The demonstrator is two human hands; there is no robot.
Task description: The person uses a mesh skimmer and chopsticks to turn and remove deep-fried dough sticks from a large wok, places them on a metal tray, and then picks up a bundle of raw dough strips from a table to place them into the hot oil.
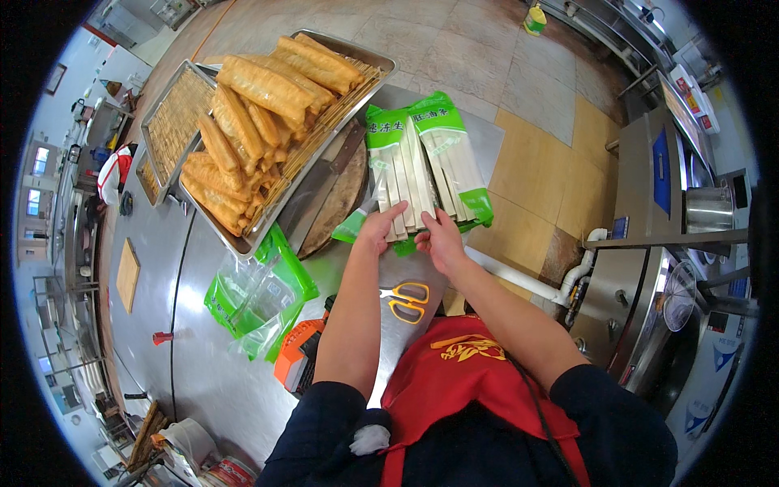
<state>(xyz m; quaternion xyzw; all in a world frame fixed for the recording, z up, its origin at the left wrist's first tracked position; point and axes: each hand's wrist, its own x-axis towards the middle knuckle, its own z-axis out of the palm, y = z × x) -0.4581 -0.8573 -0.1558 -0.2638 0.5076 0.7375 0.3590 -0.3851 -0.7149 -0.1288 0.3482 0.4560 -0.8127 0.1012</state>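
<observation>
Two green-and-clear plastic packages of pale raw dough strips (409,176) lie side by side in front of me, with printed writing on their upper bands. My left hand (378,230) grips the near ends of strips at the left package, thumb on top. At the same near ends, my right hand (443,240) pinches strips between thumb and curled fingers. Under and beside the packages is a round wooden chopping board (331,213), on which a broad cleaver (322,185) rests. Orange-handled scissors (409,301) lie on the steel table (201,365) between my forearms.
A metal tray (268,231) lined with a bamboo mat holds piled fried dough sticks (261,103). Behind it is another mat-lined tray (176,115). An opened plastic bag (261,298), an orange-and-black device (301,353), a small wooden board (128,275) and a black cable (176,298) lie leftward.
</observation>
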